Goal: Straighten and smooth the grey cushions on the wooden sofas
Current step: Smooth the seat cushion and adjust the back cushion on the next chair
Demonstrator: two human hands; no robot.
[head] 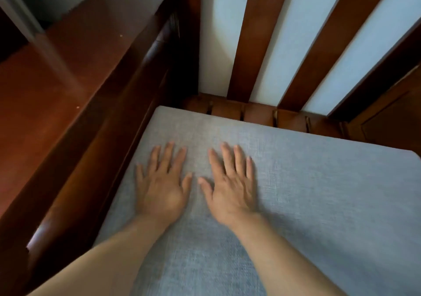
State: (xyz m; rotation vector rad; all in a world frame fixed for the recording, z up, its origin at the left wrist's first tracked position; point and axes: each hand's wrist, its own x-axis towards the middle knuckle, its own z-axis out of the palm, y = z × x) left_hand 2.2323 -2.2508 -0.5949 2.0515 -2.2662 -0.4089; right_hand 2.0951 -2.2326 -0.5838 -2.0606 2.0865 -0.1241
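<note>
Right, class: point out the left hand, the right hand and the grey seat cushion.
left hand (pixel 160 187), head view, back of the hand.
right hand (pixel 231 185), head view, back of the hand.
grey seat cushion (pixel 330 193), head view, bare top surface.

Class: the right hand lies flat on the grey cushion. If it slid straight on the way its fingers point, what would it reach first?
Probably the cushion's back edge, then the bare wooden seat slats below the backrest; depth is uncertain.

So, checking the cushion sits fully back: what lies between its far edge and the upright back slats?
In the head view, bare wooden seat slats show between the grey cushion and the back slats.
</note>
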